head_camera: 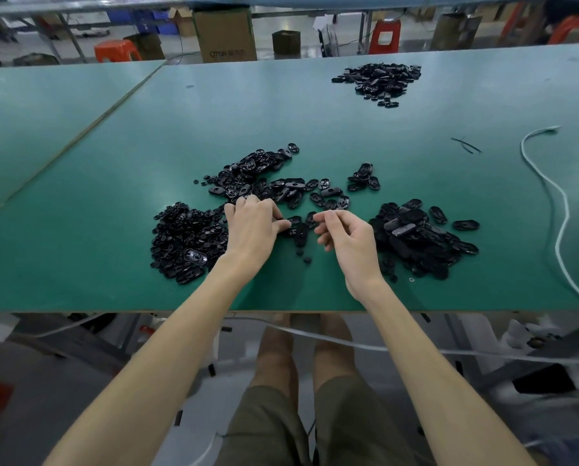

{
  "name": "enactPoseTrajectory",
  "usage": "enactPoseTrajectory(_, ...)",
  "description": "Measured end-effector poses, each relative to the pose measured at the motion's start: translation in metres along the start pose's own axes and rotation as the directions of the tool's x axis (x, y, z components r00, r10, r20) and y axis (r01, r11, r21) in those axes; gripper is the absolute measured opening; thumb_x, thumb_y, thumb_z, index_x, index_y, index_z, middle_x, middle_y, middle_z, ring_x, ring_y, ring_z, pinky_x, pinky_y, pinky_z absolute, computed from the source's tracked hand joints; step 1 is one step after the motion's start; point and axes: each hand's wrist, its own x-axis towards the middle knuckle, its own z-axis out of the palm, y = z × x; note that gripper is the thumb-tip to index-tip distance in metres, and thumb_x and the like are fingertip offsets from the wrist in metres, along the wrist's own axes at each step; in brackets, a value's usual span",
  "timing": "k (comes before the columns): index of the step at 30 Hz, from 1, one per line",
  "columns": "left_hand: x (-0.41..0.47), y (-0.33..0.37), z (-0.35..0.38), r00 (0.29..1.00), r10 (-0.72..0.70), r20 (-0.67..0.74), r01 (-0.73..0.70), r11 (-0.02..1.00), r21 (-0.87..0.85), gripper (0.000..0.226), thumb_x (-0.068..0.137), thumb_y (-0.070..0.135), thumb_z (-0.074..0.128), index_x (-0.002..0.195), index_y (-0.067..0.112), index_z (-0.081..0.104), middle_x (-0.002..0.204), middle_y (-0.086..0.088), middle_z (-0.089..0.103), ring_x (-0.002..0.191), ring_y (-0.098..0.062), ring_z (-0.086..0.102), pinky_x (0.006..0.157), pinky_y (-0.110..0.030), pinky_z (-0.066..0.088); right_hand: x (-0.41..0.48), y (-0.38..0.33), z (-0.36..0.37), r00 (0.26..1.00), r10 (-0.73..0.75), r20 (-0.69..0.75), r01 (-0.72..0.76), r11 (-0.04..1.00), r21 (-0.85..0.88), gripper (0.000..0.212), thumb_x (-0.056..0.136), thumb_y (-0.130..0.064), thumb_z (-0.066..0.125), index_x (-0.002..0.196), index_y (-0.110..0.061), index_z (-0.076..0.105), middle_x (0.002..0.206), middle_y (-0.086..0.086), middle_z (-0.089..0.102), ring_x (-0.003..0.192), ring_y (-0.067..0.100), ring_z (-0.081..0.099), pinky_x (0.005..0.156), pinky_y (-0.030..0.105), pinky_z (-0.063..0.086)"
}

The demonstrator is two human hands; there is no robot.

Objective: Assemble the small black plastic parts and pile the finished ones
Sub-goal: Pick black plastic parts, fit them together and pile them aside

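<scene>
Small black oval plastic parts lie in heaps on the green table. A heap of small pieces sits left of my left hand. A wide scatter of oval shells spreads beyond both hands. Another heap lies right of my right hand. My left hand's fingertips pinch a black part just above the table. My right hand hovers beside it with fingers curled; I cannot tell whether it holds anything. A few loose parts lie between the hands.
A further heap of black parts lies at the far right of the table. A white cable snakes along the right side, with thin black ties nearby. Cardboard boxes and red stools stand beyond the far edge.
</scene>
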Motion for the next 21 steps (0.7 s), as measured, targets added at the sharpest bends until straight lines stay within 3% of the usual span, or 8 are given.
enactPoseTrajectory(5, -0.003, 0.002, -0.003, 0.999, 0.02, -0.042, -0.027, 0.983, -0.18, 0.013, 0.089, 0.03, 0.077, 0.092, 0.024, 0.067, 0.094, 0.006, 0.062, 0.1, -0.017, 0.055, 0.087, -0.035, 0.023, 0.001, -0.001, -0.001, 1.0, 0.004, 0.003, -0.004, 1.0, -0.005, 0.022, 0.106, -0.015, 0.055, 0.096, -0.011, 0.075, 0.074, -0.005, 0.069, 0.066, 0.008, 0.06, 0.06, 0.022, 0.048)
enactPoseTrajectory(9, -0.004, 0.009, -0.009, 1.0, 0.021, -0.021, -0.029, 0.896, -0.444, 0.013, 0.088, 0.019, 0.08, 0.091, 0.018, 0.067, 0.081, 0.01, 0.068, 0.079, -0.01, 0.064, 0.081, -0.03, 0.047, 0.001, 0.001, -0.002, 1.0, 0.002, 0.001, -0.002, 1.0, 0.002, 0.014, 0.103, -0.016, 0.062, 0.1, -0.014, 0.075, 0.078, -0.006, 0.072, 0.069, 0.007, 0.063, 0.063, 0.022, 0.05)
enactPoseTrajectory(12, -0.006, 0.017, -0.012, 0.998, 0.057, -0.016, -0.056, 0.824, -0.564, 0.013, 0.087, 0.012, 0.08, 0.094, 0.016, 0.07, 0.085, 0.003, 0.071, 0.077, -0.006, 0.064, 0.073, -0.017, 0.049, 0.002, 0.002, -0.003, 1.0, -0.009, 0.01, 0.009, 1.0, 0.015, 0.009, 0.1, -0.016, 0.068, 0.107, -0.017, 0.074, 0.092, -0.003, 0.075, 0.079, 0.007, 0.068, 0.069, 0.022, 0.053)
enactPoseTrajectory(14, -0.009, 0.021, -0.013, 0.99, 0.14, 0.026, -0.099, 0.805, -0.585, 0.013, 0.087, 0.007, 0.078, 0.095, 0.017, 0.073, 0.086, 0.002, 0.073, 0.075, -0.001, 0.064, 0.071, -0.009, 0.045, 0.003, 0.002, -0.003, 1.0, -0.018, 0.02, 0.017, 1.0, 0.022, 0.011, 0.099, -0.014, 0.069, 0.108, -0.017, 0.074, 0.098, 0.001, 0.077, 0.085, 0.01, 0.069, 0.073, 0.024, 0.055)
enactPoseTrajectory(17, -0.013, 0.024, -0.016, 0.971, 0.229, 0.065, -0.147, 0.791, -0.594, 0.016, 0.09, 0.004, 0.073, 0.095, 0.018, 0.077, 0.089, 0.004, 0.076, 0.083, -0.006, 0.07, 0.077, -0.013, 0.051, 0.003, 0.003, -0.003, 1.0, -0.022, 0.015, 0.022, 1.0, 0.002, 0.008, 0.099, -0.011, 0.069, 0.103, -0.015, 0.074, 0.091, 0.002, 0.076, 0.082, 0.011, 0.068, 0.076, 0.029, 0.056)
enactPoseTrajectory(19, -0.013, 0.02, -0.021, 0.977, 0.212, 0.034, -0.154, 0.804, -0.575, 0.015, 0.093, 0.006, 0.071, 0.098, 0.019, 0.078, 0.09, 0.007, 0.076, 0.082, -0.006, 0.071, 0.081, -0.02, 0.055, 0.002, 0.003, -0.002, 1.0, -0.014, -0.009, 0.015, 1.0, 0.013, 0.007, 0.098, -0.01, 0.07, 0.098, -0.015, 0.074, 0.084, -0.001, 0.075, 0.076, 0.01, 0.067, 0.071, 0.027, 0.055)
enactPoseTrajectory(21, -0.009, 0.009, -0.028, 0.991, 0.135, -0.005, -0.122, 0.877, -0.465, 0.014, 0.097, 0.011, 0.068, 0.104, 0.02, 0.077, 0.095, 0.007, 0.075, 0.083, -0.007, 0.07, 0.083, -0.025, 0.056, 0.002, 0.002, -0.002, 1.0, -0.007, -0.026, 0.008, 0.999, 0.034, 0.008, 0.098, -0.009, 0.07, 0.095, -0.016, 0.073, 0.079, -0.002, 0.073, 0.072, 0.009, 0.066, 0.066, 0.024, 0.054)
